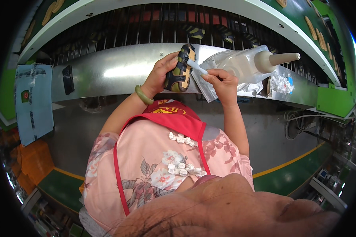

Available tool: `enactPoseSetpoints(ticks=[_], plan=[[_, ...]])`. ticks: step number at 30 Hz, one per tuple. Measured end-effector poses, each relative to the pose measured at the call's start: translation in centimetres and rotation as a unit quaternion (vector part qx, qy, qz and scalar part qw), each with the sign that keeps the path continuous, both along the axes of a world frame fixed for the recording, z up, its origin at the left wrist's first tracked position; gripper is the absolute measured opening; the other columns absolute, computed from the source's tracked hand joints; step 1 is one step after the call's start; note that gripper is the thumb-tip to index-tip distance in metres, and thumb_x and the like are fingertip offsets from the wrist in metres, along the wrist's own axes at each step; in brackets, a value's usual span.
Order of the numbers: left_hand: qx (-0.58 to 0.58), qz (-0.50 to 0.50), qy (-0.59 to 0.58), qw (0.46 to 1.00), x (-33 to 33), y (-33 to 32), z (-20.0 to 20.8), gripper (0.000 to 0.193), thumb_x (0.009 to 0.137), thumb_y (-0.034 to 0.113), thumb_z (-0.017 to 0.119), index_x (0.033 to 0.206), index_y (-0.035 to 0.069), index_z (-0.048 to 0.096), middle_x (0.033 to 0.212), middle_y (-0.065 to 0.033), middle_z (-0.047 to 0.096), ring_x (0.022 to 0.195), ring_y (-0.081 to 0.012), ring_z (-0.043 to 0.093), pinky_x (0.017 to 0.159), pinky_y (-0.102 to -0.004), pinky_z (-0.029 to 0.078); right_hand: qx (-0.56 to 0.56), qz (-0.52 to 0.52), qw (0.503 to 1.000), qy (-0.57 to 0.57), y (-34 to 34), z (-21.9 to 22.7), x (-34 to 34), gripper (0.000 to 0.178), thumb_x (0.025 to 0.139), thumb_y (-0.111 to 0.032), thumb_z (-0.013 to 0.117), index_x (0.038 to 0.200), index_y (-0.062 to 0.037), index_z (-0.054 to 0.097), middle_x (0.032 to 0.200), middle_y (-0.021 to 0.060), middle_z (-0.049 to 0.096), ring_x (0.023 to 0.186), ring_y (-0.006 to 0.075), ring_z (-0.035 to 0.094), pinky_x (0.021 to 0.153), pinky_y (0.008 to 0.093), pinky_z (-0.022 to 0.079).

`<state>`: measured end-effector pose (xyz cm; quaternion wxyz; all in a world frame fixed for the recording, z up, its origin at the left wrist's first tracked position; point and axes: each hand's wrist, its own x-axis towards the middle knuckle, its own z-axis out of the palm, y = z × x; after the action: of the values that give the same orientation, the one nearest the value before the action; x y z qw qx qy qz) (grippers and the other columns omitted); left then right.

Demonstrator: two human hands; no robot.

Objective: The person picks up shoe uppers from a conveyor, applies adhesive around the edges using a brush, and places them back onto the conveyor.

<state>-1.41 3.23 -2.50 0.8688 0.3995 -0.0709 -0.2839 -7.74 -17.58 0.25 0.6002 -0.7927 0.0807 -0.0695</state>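
Observation:
My left hand (160, 73) grips a small shoe sole (180, 70) patterned in black, olive and yellow, held upright over the metal shelf (106, 73). My right hand (222, 82) pinches a thin white stick-like tool (196, 67) whose tip touches the sole's right edge. A green bangle (143, 95) sits on my left wrist. Just right of my right hand a translucent squeeze bottle (251, 63) with a cone nozzle lies on its side on the shelf, partly on a clear plastic bag (209, 85).
A dark slatted conveyor (146, 27) runs behind the shelf, with more soles on it. A crumpled wrapper (281, 83) lies right of the bottle. A paper sheet (33, 100) hangs at left. Grey floor with a yellow line (288, 162) lies below.

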Motion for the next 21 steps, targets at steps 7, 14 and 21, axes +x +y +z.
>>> enactPoseSetpoints(ticks=[7,14,21], plan=[[-0.018,0.012,0.058,0.998,0.5,-0.2,0.1,0.039,0.095,0.025,0.046,0.123,-0.002,0.049,0.105,-0.0096,0.061,0.089,-0.0136,0.062,0.078,-0.0271,0.052,-0.022,0.009,0.999,0.044,0.4,-0.4,-0.8,0.017,0.07,-0.007,0.077,0.083,0.0004,0.07,0.072,0.0063,0.068,0.065,0.0078,0.059,0.06,0.0217,0.047],[-0.02,0.026,0.11,0.993,0.7,-0.7,0.3,0.036,0.095,0.028,0.047,0.117,0.0,0.054,0.101,-0.0083,0.063,0.084,-0.0129,0.063,0.073,-0.0272,0.053,-0.01,0.006,0.999,0.037,0.9,0.2,-1.6,0.016,0.07,-0.007,0.076,0.082,0.0004,0.07,0.071,0.0054,0.067,0.062,0.0065,0.058,0.056,0.0204,0.045],[-0.012,-0.011,0.185,0.983,1.1,-0.7,0.4,0.038,0.093,0.035,0.048,0.114,0.003,0.056,0.097,-0.0081,0.065,0.081,-0.0148,0.065,0.07,-0.0288,0.055,-0.046,0.04,0.998,-0.008,0.6,0.5,-1.5,0.015,0.069,-0.005,0.076,0.082,-0.0003,0.07,0.068,0.0045,0.065,0.061,0.0085,0.058,0.055,0.0217,0.045]])
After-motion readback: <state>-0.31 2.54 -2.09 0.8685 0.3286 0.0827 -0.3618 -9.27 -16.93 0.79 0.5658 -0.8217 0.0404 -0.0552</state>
